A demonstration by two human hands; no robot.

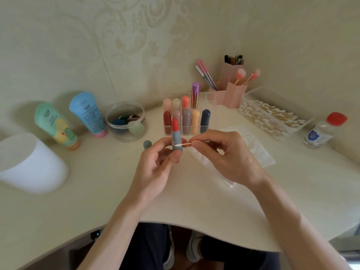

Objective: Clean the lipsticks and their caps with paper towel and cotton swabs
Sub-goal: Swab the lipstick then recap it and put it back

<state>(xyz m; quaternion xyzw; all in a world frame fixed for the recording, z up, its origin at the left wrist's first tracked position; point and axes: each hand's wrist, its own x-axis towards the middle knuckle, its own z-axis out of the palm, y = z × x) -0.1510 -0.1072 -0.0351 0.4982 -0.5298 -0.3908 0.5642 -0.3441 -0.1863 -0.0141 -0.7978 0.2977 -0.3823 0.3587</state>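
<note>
Left hand (155,164) grips upright lipstick (176,136), right hand (224,151) pinches cotton swab (182,145) against tube; best rotate tube, light pressure, avoid bullet.

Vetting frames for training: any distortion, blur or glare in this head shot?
Head view: heavy wide-angle bowing, the table edge curves; light soft and even, faint shadow beside the green tube; white container at far left blurred; lipstick and cotton swab at centre reasonably sharp; no harsh glare.

The left hand (155,164) holds an uncapped grey lipstick (176,136) upright while the right hand (226,154) pinches a cotton swab (183,145) against its tube, above the desk's (97,188) middle.
</note>
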